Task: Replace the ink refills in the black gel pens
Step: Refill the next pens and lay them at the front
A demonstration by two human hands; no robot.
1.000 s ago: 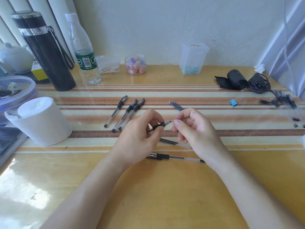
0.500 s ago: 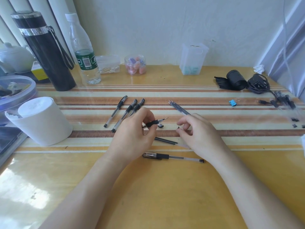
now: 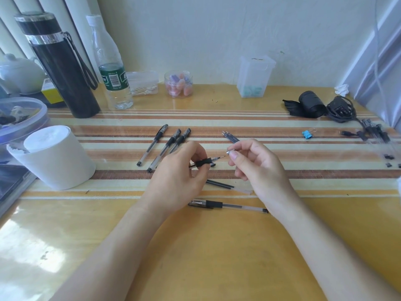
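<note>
My left hand (image 3: 180, 177) grips a black gel pen (image 3: 205, 162) by its rubber grip, its bare refill tip pointing right. My right hand (image 3: 256, 168) pinches a small silver pen tip cone (image 3: 229, 151) just right of that tip, not touching it. Three capped gel pens (image 3: 165, 146) lie side by side beyond my left hand. A bundle of spare refills (image 3: 231, 137) lies behind my right hand. Loose refills (image 3: 219, 184) and a clear barrel lie between my hands. One capped pen (image 3: 227, 205) rests below them.
A white paper roll (image 3: 52, 157) stands at the left, with a black flask (image 3: 60, 66) and water bottle (image 3: 110, 68) behind it. Small jars (image 3: 178, 83) and a clear box (image 3: 255, 77) line the wall. Cables, a blue binder clip (image 3: 307, 134) and more pens sit at the right.
My right hand dipped to the table and has lifted again holding the silver tip cone near the pen's tip. My left hand kept the pen and stayed almost still.
</note>
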